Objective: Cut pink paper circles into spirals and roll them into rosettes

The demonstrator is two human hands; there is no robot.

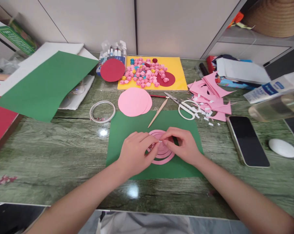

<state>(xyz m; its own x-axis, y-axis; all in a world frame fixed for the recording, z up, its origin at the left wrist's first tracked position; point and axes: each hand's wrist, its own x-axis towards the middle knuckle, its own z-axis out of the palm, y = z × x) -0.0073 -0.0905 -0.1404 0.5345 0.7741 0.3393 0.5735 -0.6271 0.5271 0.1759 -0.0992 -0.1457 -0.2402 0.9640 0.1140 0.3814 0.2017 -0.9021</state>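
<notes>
A pink paper spiral (162, 161), cut into ring-like strips, lies on a green paper sheet (122, 130). Over its upper part my left hand (138, 151) and my right hand (182, 144) meet, thumb and index finger of each pinched together. A small whitish bit shows between the fingertips; whether it is tape or paper I cannot tell. Both hands appear to grip the spiral's strip there, though the fingers partly cover it. Just beyond them lie a pointed wooden stick (158, 112), white-handled scissors (187, 110) and pink paper circles (133, 102).
A tape roll (91, 112) lies left of the circles. Rolled pink paper flowers (147, 73) cover a yellow sheet (182, 73) at the back. Pink scraps (210, 100), a phone (248, 141) and a mouse (282, 148) are on the right. Another green sheet (46, 84) is on the left.
</notes>
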